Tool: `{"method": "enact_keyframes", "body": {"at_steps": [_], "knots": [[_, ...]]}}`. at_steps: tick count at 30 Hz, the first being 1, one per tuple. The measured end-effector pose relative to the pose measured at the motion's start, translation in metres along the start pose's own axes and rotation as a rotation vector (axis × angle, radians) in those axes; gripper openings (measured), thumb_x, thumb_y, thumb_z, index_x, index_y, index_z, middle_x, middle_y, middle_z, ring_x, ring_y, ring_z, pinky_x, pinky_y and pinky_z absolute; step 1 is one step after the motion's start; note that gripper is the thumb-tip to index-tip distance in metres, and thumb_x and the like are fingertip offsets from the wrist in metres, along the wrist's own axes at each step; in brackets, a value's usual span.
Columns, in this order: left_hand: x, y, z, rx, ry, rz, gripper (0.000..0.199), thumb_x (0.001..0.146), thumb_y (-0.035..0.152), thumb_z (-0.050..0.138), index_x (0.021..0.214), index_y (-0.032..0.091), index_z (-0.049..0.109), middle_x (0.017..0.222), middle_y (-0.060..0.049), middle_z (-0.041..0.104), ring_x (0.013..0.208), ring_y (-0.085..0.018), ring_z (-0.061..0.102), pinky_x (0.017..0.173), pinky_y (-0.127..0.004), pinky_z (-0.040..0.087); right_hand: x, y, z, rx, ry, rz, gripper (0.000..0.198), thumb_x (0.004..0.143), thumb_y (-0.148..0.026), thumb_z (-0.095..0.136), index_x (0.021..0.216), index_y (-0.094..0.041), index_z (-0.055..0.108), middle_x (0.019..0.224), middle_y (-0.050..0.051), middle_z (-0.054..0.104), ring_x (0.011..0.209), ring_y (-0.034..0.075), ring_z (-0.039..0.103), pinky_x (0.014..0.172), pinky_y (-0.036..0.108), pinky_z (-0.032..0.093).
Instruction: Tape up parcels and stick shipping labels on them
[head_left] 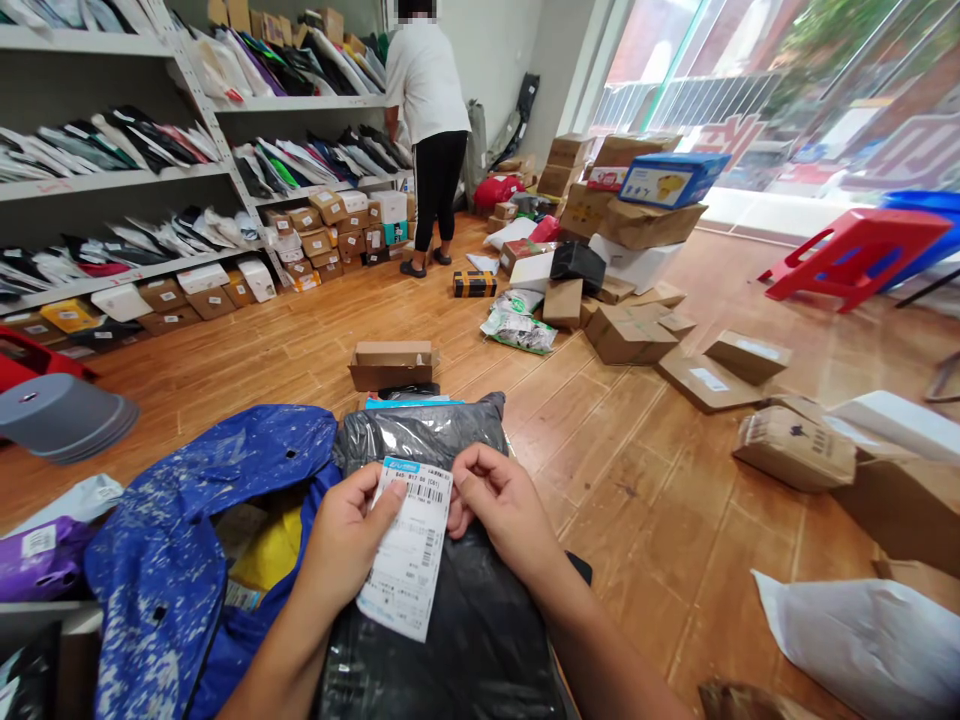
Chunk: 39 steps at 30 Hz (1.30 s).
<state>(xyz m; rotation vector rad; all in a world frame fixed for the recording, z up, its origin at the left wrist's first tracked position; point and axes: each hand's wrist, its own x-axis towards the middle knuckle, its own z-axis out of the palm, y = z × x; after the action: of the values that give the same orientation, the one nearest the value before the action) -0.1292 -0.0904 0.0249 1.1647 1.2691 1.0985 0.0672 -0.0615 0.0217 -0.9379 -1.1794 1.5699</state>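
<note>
A white printed shipping label (409, 560) with a blue header and barcodes is in front of me, above a black plastic parcel (480, 620). My left hand (358, 525) pinches its left edge, thumb on the printed face. At the upper right edge, my right hand (495, 505) has its thumb and fingers closed at the paper; the fingertips are partly hidden behind it. Beyond the hands lies another black wrapped parcel (427, 432). To the left is a large blue bag (161, 560), opened, with something yellow (274, 545) inside.
Shelves (142, 180) full of parcels line the left wall, where a person (431, 90) stands facing away. Cardboard boxes (630, 330) are scattered at right. A red stool (855, 255) lies tipped over near the windows. A grey bucket (60, 420) is at left.
</note>
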Motion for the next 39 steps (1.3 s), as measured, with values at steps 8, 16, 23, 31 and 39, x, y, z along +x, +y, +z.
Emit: {"method": "enact_keyframes", "body": {"at_steps": [8, 16, 23, 31, 39], "knots": [[0.001, 0.002, 0.0, 0.001, -0.008, 0.0, 0.053, 0.089, 0.066, 0.079, 0.099, 0.014, 0.079, 0.082, -0.008, 0.077, 0.067, -0.019, 0.065, 0.057, -0.025, 0.049, 0.0, -0.003, 0.0, -0.018, 0.0, 0.021, 0.04, 0.091, -0.057, 0.077, 0.084, -0.021, 0.059, 0.056, -0.002, 0.068, 0.045, 0.013, 0.064, 0.047, 0.021, 0.052], [0.0, 0.001, 0.0, -0.032, -0.023, -0.015, 0.05, 0.089, 0.063, 0.08, 0.098, 0.014, 0.078, 0.079, -0.005, 0.075, 0.064, -0.016, 0.061, 0.056, -0.023, 0.048, -0.001, -0.003, -0.001, -0.016, -0.013, 0.025, 0.039, 0.087, -0.054, 0.08, 0.08, -0.021, 0.059, 0.057, -0.001, 0.069, 0.046, 0.013, 0.065, 0.048, 0.021, 0.053], [0.001, 0.002, -0.001, -0.037, -0.04, -0.038, 0.05, 0.089, 0.064, 0.08, 0.094, 0.015, 0.074, 0.076, -0.003, 0.072, 0.062, -0.015, 0.06, 0.055, -0.022, 0.046, -0.002, -0.002, -0.003, 0.005, -0.036, 0.024, 0.042, 0.085, -0.056, 0.084, 0.081, -0.021, 0.061, 0.058, -0.001, 0.069, 0.048, 0.013, 0.066, 0.05, 0.022, 0.055], [0.001, 0.003, 0.0, -0.036, -0.054, -0.05, 0.055, 0.087, 0.068, 0.08, 0.092, 0.014, 0.072, 0.075, -0.003, 0.072, 0.062, -0.015, 0.06, 0.055, -0.022, 0.046, -0.005, -0.002, -0.006, 0.034, -0.079, 0.014, 0.05, 0.085, -0.063, 0.086, 0.082, -0.02, 0.062, 0.065, -0.001, 0.069, 0.051, 0.012, 0.066, 0.056, 0.023, 0.059], [0.002, -0.002, 0.0, -0.012, -0.079, -0.018, 0.047, 0.094, 0.062, 0.076, 0.096, 0.015, 0.073, 0.08, -0.004, 0.073, 0.066, -0.016, 0.064, 0.059, -0.023, 0.05, -0.004, -0.001, -0.009, 0.07, -0.151, 0.0, 0.053, 0.086, -0.065, 0.087, 0.083, -0.019, 0.063, 0.067, -0.002, 0.069, 0.054, 0.01, 0.064, 0.059, 0.021, 0.058]]}}
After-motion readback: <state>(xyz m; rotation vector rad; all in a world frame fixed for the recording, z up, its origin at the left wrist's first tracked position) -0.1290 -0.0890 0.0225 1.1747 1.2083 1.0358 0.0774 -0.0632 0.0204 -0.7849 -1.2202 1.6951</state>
